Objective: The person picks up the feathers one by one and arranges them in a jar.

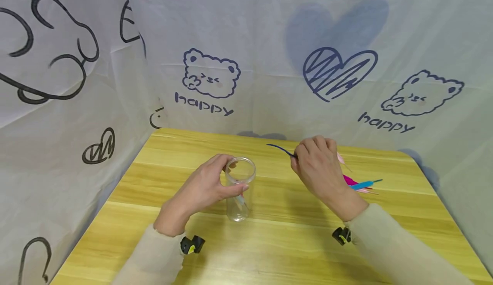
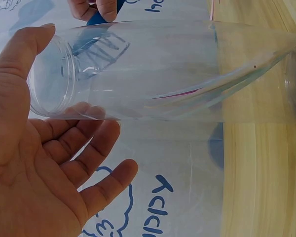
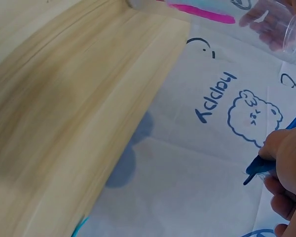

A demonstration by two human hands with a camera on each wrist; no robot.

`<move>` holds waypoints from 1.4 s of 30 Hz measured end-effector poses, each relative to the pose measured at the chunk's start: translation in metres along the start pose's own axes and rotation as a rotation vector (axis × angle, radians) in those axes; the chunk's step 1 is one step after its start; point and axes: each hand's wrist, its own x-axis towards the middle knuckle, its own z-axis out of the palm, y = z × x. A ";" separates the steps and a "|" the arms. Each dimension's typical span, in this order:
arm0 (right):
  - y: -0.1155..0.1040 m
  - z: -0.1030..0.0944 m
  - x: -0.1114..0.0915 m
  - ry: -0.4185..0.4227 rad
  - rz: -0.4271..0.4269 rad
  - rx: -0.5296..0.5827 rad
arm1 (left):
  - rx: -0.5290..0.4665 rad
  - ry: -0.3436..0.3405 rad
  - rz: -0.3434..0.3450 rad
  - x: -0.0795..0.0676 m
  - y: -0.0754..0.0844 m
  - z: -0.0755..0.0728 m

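- Two hands are at work: the left hand [image 1: 202, 187] curls thumb and fingers around the upper part of a clear jar [image 1: 238, 213], which stands upright on the surface [image 1: 273, 246].
- The right hand [image 1: 319, 167] pinches a blue feather [image 1: 280, 149], apart from the jar.
- Several feathers [image 2: 227, 81] lean inside the jar; loose feathers [image 1: 362, 185] lie beside the right wrist.
- An uneven push high on the slim jar could tip it.
- Brought in crookedly, the blue feather might bend.
- A careless wrist might scatter the loose ones.
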 end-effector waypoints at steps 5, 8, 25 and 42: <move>-0.001 -0.002 0.003 0.004 0.004 0.014 | 0.010 -0.001 0.004 0.001 0.002 -0.001; -0.004 -0.005 0.009 -0.011 -0.004 0.024 | 0.008 -0.002 0.002 0.001 0.003 -0.001; -0.047 -0.020 0.060 -0.002 -0.079 0.112 | 0.025 0.005 0.021 0.000 0.000 -0.002; -0.080 -0.027 0.092 0.018 -0.085 0.175 | -0.024 -0.004 0.012 0.001 0.000 -0.002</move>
